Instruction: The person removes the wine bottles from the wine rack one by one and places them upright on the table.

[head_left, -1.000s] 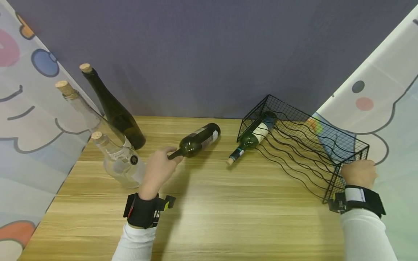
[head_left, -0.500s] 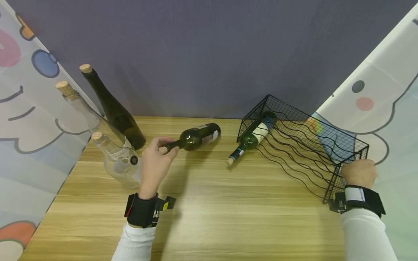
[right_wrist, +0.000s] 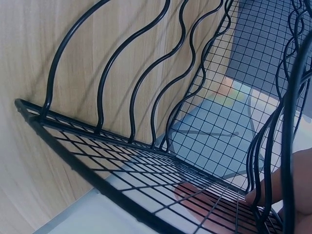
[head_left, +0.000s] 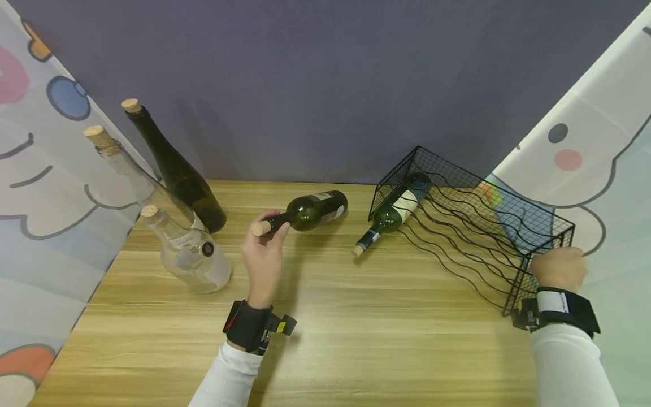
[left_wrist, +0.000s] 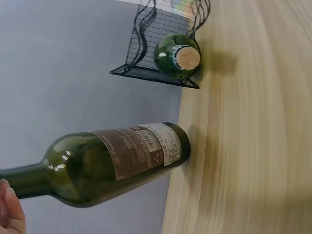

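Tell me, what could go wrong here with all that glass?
The left hand grips the brown-labelled bottle only by its neck, so it might swing or slip. The green bottle in the wire rack has its corked neck sticking out; the two could knock together. The squat clear bottle, standing near that hand, might get bumped over.

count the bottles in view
5: a dark tall bottle, a clear tall bottle and a clear squat bottle on the left, a green bottle in the left hand, another bottle in the wire rack.
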Demonstrator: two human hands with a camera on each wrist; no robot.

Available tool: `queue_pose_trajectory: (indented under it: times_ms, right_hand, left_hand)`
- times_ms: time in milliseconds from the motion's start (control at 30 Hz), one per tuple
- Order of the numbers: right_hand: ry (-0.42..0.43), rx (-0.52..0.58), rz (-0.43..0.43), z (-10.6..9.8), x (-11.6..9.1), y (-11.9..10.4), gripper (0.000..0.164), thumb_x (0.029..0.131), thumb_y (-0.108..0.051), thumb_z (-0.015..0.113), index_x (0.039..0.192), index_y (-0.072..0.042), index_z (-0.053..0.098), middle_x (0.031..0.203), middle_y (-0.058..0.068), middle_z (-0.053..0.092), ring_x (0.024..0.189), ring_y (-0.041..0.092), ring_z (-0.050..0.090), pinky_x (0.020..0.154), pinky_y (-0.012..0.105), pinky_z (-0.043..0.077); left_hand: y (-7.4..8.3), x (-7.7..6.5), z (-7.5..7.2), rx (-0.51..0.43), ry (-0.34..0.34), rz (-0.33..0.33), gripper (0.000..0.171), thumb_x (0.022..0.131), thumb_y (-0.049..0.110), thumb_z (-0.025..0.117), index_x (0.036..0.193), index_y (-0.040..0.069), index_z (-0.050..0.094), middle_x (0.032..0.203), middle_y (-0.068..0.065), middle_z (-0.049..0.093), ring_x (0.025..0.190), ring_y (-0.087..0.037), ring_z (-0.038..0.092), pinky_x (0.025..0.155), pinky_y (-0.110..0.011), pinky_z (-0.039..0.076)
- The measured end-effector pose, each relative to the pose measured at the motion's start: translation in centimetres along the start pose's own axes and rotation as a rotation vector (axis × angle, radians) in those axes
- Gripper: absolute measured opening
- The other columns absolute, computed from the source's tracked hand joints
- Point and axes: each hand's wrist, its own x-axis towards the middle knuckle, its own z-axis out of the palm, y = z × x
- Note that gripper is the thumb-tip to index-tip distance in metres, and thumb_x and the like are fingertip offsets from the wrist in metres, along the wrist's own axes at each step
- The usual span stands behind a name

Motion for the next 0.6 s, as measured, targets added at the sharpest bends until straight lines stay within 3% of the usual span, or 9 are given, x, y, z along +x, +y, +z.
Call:
queue_pose_trajectory:
  times_ms: [167, 267, 367, 467, 600]
  right_hand:
    - [-0.002, -0.005, 0.000, -0.1, -0.1, -0.1, 0.066, 0.094, -0.018, 0.043, 0.134, 0.030, 0.022, 0.132, 0.052, 0.037, 0.120, 0.063, 0.044, 0.088, 0.060, 0.051]
    - [0.004, -0.003, -0.001, -0.1, -0.2, -0.1, 0.066, 0.093, -0.018, 0.042, 0.133, 0.030, 0.022, 0.132, 0.052, 0.037, 0.120, 0.063, 0.044, 0.089, 0.060, 0.050]
    - [0.016, -0.063, -0.043, 0.0, -0.2, -0.1, 0.065, 0.093, -0.017, 0.041, 0.130, 0.033, 0.023, 0.128, 0.053, 0.038, 0.117, 0.064, 0.044, 0.090, 0.060, 0.049]
    - [0.028, -0.115, -0.081, 0.0, -0.2, 0.0, 0.064, 0.093, -0.016, 0.041, 0.127, 0.035, 0.025, 0.124, 0.052, 0.038, 0.114, 0.064, 0.045, 0.090, 0.061, 0.049]
    - [0.030, -0.121, -0.076, 0.2, -0.3, 0.0, 0.065, 0.093, -0.017, 0.041, 0.128, 0.035, 0.024, 0.124, 0.052, 0.038, 0.114, 0.064, 0.045, 0.090, 0.060, 0.049]
  left_hand:
    - [-0.1, -0.4, 0.5, 0.186, -0.076, 0.209, 0.032, 0.081, 0.000, 0.077, 0.111, -0.005, 0.065, 0.112, -0.021, 0.067, 0.099, -0.020, 0.059, 0.088, -0.024, 0.044]
    - [0.0, -0.6, 0.9, 0.232, -0.188, 0.286, 0.033, 0.082, 0.002, 0.077, 0.111, -0.002, 0.062, 0.121, -0.020, 0.063, 0.115, -0.033, 0.055, 0.100, -0.039, 0.041]
    - [0.0, -0.7, 1.2, 0.166, -0.361, 0.265, 0.032, 0.089, 0.008, 0.071, 0.115, 0.000, 0.053, 0.135, -0.019, 0.057, 0.132, -0.038, 0.049, 0.111, -0.050, 0.038]
    - [-0.2, -0.7, 1.3, 0.109, -0.525, 0.218, 0.034, 0.096, 0.018, 0.063, 0.118, 0.001, 0.044, 0.138, -0.017, 0.056, 0.140, -0.037, 0.043, 0.116, -0.049, 0.035]
    - [-0.3, -0.6, 1.4, 0.167, -0.642, 0.244, 0.042, 0.090, 0.021, 0.068, 0.123, 0.005, 0.047, 0.132, -0.013, 0.060, 0.135, -0.031, 0.049, 0.113, -0.047, 0.039]
